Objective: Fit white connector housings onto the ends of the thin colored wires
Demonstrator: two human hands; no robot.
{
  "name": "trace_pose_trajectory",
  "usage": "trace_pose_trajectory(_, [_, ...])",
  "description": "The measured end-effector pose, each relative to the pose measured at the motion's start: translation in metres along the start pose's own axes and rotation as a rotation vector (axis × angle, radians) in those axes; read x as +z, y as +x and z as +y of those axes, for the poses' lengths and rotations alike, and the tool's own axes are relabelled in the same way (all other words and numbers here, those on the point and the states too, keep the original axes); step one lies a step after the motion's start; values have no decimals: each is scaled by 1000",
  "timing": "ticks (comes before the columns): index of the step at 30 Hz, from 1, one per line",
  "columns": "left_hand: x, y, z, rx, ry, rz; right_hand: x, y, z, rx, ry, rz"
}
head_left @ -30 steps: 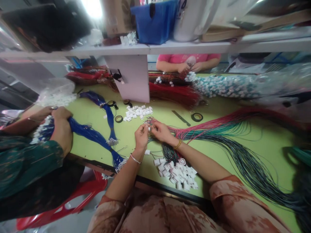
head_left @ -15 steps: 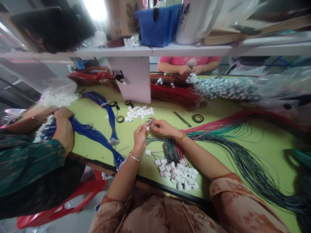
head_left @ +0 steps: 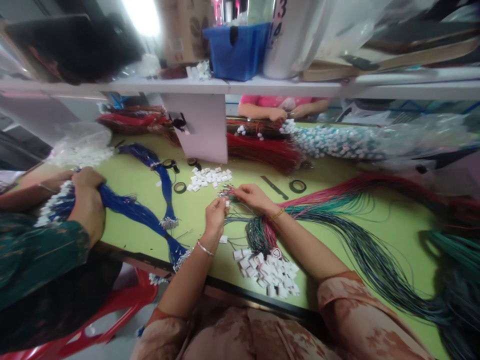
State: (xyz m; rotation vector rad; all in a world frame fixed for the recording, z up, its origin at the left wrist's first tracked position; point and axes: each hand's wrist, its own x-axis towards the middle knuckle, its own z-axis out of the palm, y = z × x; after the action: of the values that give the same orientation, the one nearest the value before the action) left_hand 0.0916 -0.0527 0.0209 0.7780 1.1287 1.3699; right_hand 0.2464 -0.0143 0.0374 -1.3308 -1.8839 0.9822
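Note:
My left hand pinches a small white connector housing between thumb and fingertips. Just right of it, my right hand is closed on wires whose crimped metal ends stick out to the left. Long pink, green and black wires run from under my right wrist across the table to the right. A looped part of the bundle lies below my right forearm. Nearer me is a pile of finished-looking white connectors. Loose white housings lie beyond my hands.
Black tape rolls and a flat dark blade lie behind my hands. At left, a co-worker's hands hold blue wires. Across the table sits another person. A shelf with a blue bin spans above.
The camera view has shifted slightly, moving the scene left. My right hand has lifted a little away from the left, which still pinches the white housing.

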Motion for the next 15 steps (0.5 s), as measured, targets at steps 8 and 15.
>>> trace_pose_trajectory(8, [-7, 5, 6, -67, -54, 0, -14, 29, 23, 201, -506, 59])
trace_pose_trajectory(15, [-6, 1, 10, -73, -86, -19, -28, 22, 19, 46, -549, 137])
